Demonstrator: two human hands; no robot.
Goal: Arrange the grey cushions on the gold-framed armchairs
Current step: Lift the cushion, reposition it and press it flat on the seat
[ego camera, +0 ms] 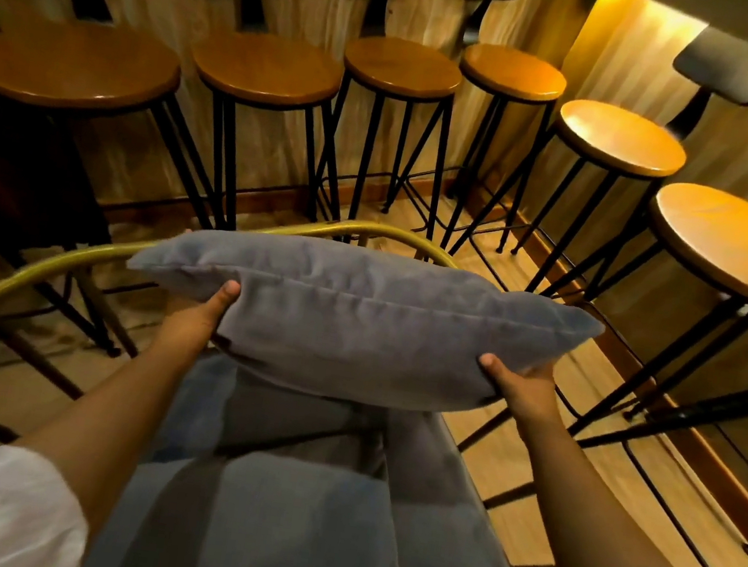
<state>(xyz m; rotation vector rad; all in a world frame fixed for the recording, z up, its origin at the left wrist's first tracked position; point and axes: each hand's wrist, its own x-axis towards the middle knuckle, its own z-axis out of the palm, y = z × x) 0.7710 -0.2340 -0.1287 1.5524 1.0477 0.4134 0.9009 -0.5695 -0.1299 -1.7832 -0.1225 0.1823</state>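
Note:
A grey cushion is held level in front of me, above the armchair. My left hand grips its left edge, thumb on top. My right hand grips its lower right corner the same way. Below it lies the armchair's grey upholstered seat and back, running toward me. The chair's curved gold frame arcs from the lower left up behind the cushion. The cushion hides the top of the chair back.
Several bar stools with round wooden seats and black metal legs stand in a row along the wood-panelled wall beyond the chair, and more stand at the right. Wooden floor shows to the right of the chair.

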